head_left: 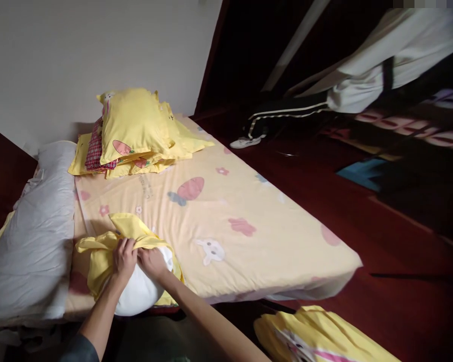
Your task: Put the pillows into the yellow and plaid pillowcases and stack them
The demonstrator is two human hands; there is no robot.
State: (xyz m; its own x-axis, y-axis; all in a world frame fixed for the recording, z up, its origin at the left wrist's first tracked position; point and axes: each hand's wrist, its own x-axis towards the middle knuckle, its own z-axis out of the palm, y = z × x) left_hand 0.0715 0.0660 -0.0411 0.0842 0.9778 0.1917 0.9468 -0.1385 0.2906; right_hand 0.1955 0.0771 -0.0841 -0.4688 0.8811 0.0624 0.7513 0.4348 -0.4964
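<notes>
At the near edge of the bed, a white pillow (140,294) lies partly inside a bunched yellow pillowcase (100,259). My left hand (124,257) is closed on the gathered edge of the case. Close beside it, my right hand (153,263) rests on the pillow with its fingers curled into it at the case's opening. Those fingertips are partly hidden by the cloth. The bare end of the pillow bulges out toward me between my forearms.
A peach patterned sheet covers the bed (272,246). Yellow pillows (136,120) and a red plaid cloth (95,148) are stacked by the wall. A white pillow-like roll (41,226) lies left. More yellow bedding (324,334) is lower right. A person in dark trousers (287,110) is beyond.
</notes>
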